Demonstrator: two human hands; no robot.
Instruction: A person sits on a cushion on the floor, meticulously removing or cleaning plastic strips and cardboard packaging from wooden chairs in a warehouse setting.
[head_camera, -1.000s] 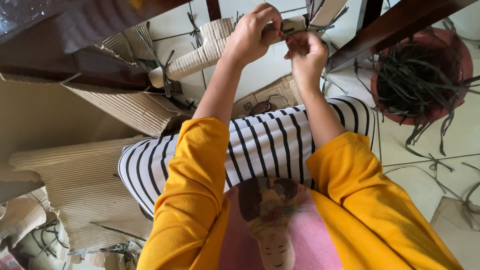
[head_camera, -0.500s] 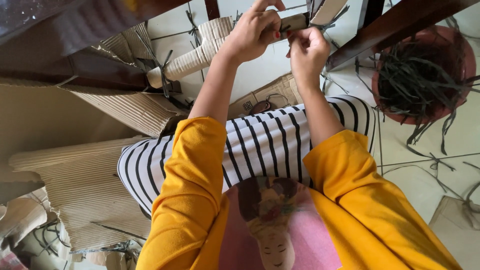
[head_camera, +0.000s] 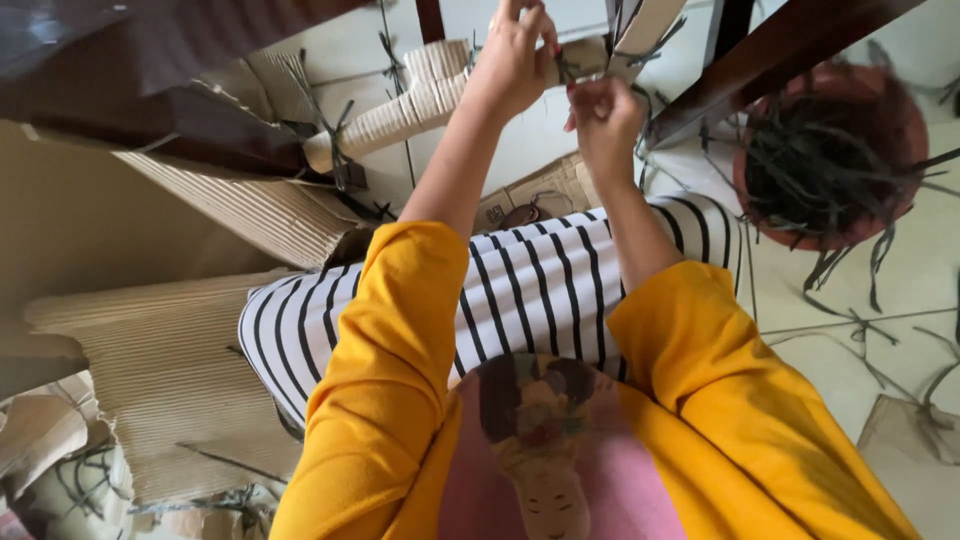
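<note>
Gripping cardboard roll (head_camera: 600, 55) w/ both hands

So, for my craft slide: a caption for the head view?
Both hands, left hand and right hand, tie dark strips around a corrugated cardboard roll.

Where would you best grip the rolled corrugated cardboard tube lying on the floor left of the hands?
Probably around the middle of the rolled cardboard tube, coming from above with fingers across its width. It lies slanted on the floor, its ribbed surface giving purchase, and dark strips are tied near its lower end, so the middle stays freer.
</note>
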